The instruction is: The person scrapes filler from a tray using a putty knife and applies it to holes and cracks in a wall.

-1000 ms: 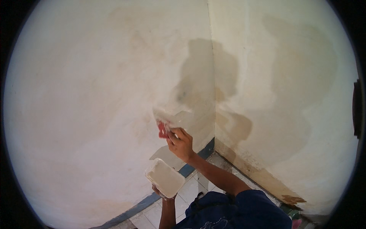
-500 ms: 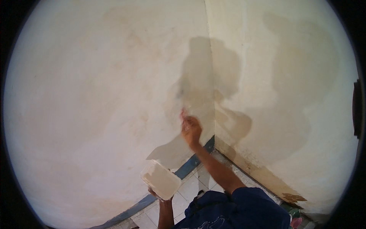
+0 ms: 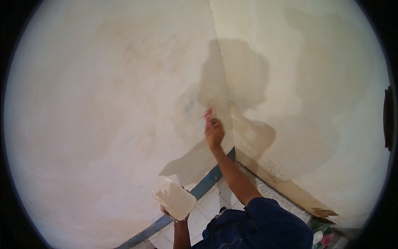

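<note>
In my left hand [image 3: 169, 213] is a white rectangular plastic tub [image 3: 175, 199], tilted, with pale cream paint-like stuff coating its inside. The fingers wrap around its underside and edge. My right hand [image 3: 214, 132] reaches up to the left wall near the corner, closed on a small red brush-like tool [image 3: 208, 114]. Motion blur hides its exact kind; it is at or very close to the wall. A faint bluish-grey smudge [image 3: 189, 106] marks the wall [image 3: 95, 99] to the left of the tool.
The right wall [image 3: 286, 83] meets the left one in a corner, with shadows cast across both. A blue band [image 3: 207, 182] runs along the left wall's foot above white floor tiles [image 3: 209, 205]. Low on the right wall is a peeling brown patch [image 3: 323, 211]. Colourful items [image 3: 325, 238] lie at bottom right.
My right hand with the red tool has moved a little up and to the right, towards the corner. My left hand still holds the tub in nearly the same place.
</note>
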Available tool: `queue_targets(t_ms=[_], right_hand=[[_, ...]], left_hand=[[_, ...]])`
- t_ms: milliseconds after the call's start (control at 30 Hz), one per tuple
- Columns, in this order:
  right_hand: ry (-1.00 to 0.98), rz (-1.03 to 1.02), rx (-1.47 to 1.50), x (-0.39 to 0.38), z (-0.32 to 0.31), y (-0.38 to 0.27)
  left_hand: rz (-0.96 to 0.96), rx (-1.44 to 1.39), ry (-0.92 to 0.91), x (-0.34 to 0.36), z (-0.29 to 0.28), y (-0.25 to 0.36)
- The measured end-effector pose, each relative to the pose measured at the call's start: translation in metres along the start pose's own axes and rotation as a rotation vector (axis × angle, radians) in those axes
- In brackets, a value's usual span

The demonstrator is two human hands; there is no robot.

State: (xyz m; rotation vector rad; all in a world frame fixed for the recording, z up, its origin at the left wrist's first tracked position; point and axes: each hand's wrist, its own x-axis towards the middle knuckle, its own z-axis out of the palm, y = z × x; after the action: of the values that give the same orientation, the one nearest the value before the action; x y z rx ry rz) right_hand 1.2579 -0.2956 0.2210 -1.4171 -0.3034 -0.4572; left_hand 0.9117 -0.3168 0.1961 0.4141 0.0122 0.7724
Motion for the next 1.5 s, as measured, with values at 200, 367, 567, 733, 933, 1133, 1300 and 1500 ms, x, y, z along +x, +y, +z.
queue_targets(t_ms=[200,367,567,733,933,1133,1300,1500], right_hand=[[-0.173,-0.392,-0.111,-0.075,-0.05,-0.03],[0.077,-0.258,-0.137,0.03,-0.089,0.023],[0.02,-0.188,-0.319,0.071,-0.08,0.043],[-0.204,-0.385,-0.134,-0.041,-0.075,0.012],[-0.084,-0.233,-0.065,0.016,-0.098,0.035],[-0.037,-0.304,-0.063,-0.01,-0.038,0.032],[-0.269,-0.316,0.007,-0.111,-0.041,-0.022],[-0.213,0.216,-0.003,-0.102,-0.089,0.016]], left_hand=[[0.06,0.069,0.077,0.003,0.008,-0.037],[0.087,0.088,0.047,0.014,0.015,-0.059],[0.114,0.079,0.113,-0.003,0.031,-0.079],[0.104,0.06,0.132,0.007,0.034,-0.088],[0.087,0.032,0.063,0.025,0.037,-0.099],[0.062,-0.021,0.057,0.032,0.029,-0.094],[0.065,0.012,0.022,0.014,0.02,-0.057],[0.065,0.082,0.04,0.002,-0.002,-0.015]])
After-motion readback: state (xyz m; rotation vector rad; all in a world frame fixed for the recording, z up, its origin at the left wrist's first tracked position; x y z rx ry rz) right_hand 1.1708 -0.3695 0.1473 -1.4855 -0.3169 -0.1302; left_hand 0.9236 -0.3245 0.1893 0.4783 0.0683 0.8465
